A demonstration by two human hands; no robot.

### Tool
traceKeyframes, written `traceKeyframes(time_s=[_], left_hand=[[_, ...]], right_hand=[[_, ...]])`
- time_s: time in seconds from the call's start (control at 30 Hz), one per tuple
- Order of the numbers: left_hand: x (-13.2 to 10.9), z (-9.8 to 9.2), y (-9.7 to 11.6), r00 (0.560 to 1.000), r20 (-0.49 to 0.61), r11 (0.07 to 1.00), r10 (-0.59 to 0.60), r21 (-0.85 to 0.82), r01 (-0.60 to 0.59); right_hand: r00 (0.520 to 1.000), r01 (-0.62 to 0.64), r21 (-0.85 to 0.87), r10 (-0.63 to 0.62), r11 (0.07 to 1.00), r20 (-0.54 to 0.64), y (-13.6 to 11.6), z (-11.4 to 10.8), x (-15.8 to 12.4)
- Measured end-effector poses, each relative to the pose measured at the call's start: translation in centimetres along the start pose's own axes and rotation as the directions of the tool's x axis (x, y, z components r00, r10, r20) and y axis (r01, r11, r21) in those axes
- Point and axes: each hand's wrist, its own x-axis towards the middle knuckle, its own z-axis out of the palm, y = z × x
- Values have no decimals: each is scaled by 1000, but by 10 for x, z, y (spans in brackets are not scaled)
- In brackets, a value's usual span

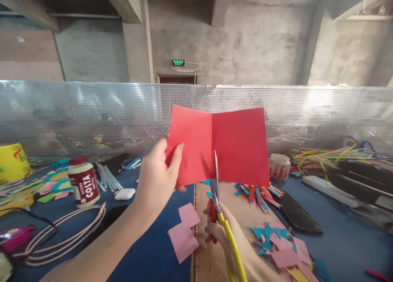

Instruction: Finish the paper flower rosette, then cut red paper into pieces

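Note:
My left hand [164,163] is closed on the left side of a sheet of red paper [239,147], thumb in front, raised above the table. A vertical crease runs down the middle of the sheet. My right hand [222,228] grips a pair of scissors [217,196] with a yellow handle and a red one. Their blades point up at the paper's lower edge near the crease, one blade in front of the sheet. Whether they have cut into it, I cannot tell. Two pink paper squares [183,241] lie below, left of my right hand.
Paper scraps [285,249] and a fringed bundle of strips [258,196] lie right, near a black phone [299,212] and a glass jar [279,167]. To the left are a Costa bottle [83,181], a white earphone case [125,194] and a coiled cable [64,237]. A perforated metal screen [92,110] stands behind.

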Motion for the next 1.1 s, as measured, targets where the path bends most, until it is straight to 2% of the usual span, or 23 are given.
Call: traceKeyframes(time_s=[0.13, 0.27, 0.43, 0.77, 0.93, 1.1], left_hand=[[-1, 1, 1, 1000, 17, 1000, -13, -9, 13], [-2, 0, 2, 999, 25, 1000, -28, -12, 28], [-1, 0, 2, 1000, 12, 1000, -9, 5, 9], [-3, 0, 4, 999, 43, 998, -28, -55, 30], [-4, 0, 4, 994, 89, 991, -69, -109, 79], [-4, 0, 5, 998, 51, 996, -38, -78, 42]], right_hand=[[998, 40, -42, -42, 998, -45, -8, 1, -4], [997, 78, -59, -78, 995, 17, -13, 0, -11], [995, 103, -89, -101, 991, 25, -12, -3, -13], [993, 118, -39, -116, 992, 28, -17, -1, -15], [997, 12, 85, -18, 996, 71, -22, 0, -17], [994, -38, 131, 24, 991, 105, -25, 2, -20]])
